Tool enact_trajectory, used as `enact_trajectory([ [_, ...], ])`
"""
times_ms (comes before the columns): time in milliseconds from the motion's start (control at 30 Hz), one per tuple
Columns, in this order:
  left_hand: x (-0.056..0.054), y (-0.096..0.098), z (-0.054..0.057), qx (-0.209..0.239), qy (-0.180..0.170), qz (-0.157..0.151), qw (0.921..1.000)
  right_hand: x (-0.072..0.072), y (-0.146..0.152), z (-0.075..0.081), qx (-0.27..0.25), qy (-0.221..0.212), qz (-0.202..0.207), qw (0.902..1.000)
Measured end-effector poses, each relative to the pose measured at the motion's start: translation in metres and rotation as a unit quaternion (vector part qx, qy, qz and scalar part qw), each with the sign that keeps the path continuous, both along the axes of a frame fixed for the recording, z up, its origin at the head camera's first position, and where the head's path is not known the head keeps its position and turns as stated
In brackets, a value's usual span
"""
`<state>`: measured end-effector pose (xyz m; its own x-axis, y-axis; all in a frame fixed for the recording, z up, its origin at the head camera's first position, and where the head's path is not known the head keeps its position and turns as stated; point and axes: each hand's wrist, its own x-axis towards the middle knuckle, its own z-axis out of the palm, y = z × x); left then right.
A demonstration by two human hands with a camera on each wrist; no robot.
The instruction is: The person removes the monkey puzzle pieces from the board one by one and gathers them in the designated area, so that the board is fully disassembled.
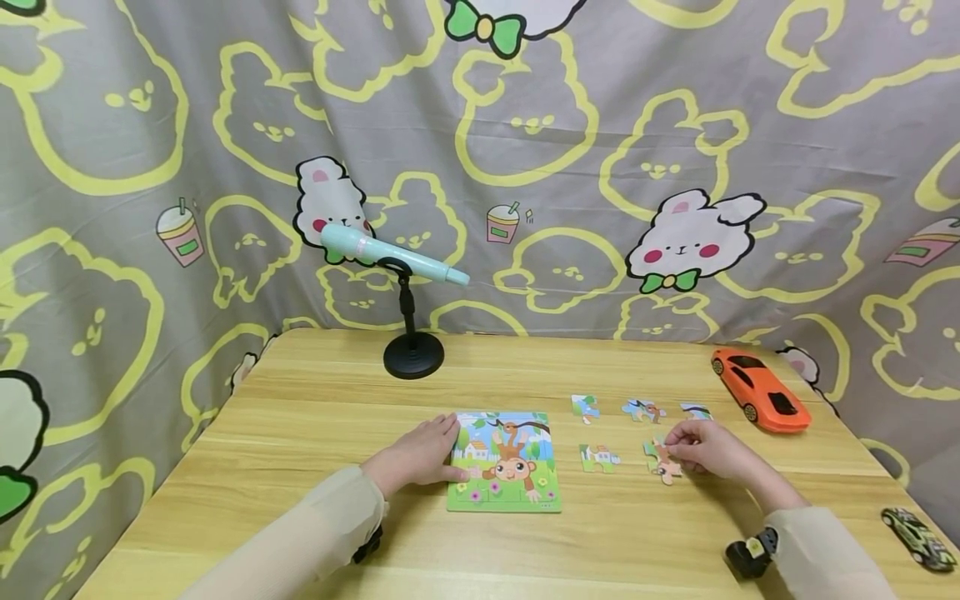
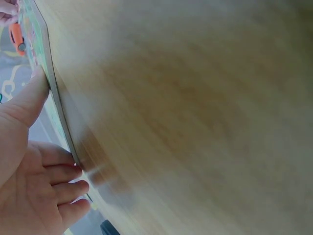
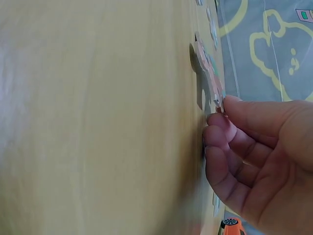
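A square picture board (image 1: 504, 462) showing a hanging monkey lies flat on the table. My left hand (image 1: 422, 450) rests along its left side, fingers fairly straight, thumb on its edge; in the left wrist view the left hand (image 2: 34, 171) touches the board's edge (image 2: 59, 115). To the right, my right hand (image 1: 705, 448) pinches a jigsaw puzzle piece (image 1: 663, 463) with part of the monkey on it. In the right wrist view that piece (image 3: 209, 73) tilts up off the table between thumb and index finger. Loose pieces nearby include one with a house (image 1: 599, 457).
More loose puzzle pieces (image 1: 643, 410) lie behind the right hand. An orange toy car (image 1: 761, 390) stands at the back right, a camouflage toy car (image 1: 918, 539) at the right edge. A light-blue microphone (image 1: 393, 254) sits on a black stand (image 1: 413, 355) before the curtain (image 1: 540, 275).
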<state>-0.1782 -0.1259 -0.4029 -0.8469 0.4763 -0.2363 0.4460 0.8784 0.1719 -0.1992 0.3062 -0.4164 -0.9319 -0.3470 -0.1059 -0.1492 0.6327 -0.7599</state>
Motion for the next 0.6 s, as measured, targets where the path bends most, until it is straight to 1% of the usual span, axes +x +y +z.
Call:
enact_trajectory([
  [200,-0.0008,0.0001,-0.0014,-0.003,-0.001,0.0,1.0,0.0003,-0.0003,-0.0003,0.006,0.005,0.005,1.0],
  [500,-0.0007,0.0006,-0.0004,-0.004,0.0,0.001,1.0,-0.0009,-0.0012,-0.0006,0.012,0.008,0.008,0.9999],
  [600,-0.0005,0.0008,0.0003,-0.005,0.001,-0.001,1.0,-0.0008,-0.0021,0.0016,0.019,0.018,0.01,0.9996],
])
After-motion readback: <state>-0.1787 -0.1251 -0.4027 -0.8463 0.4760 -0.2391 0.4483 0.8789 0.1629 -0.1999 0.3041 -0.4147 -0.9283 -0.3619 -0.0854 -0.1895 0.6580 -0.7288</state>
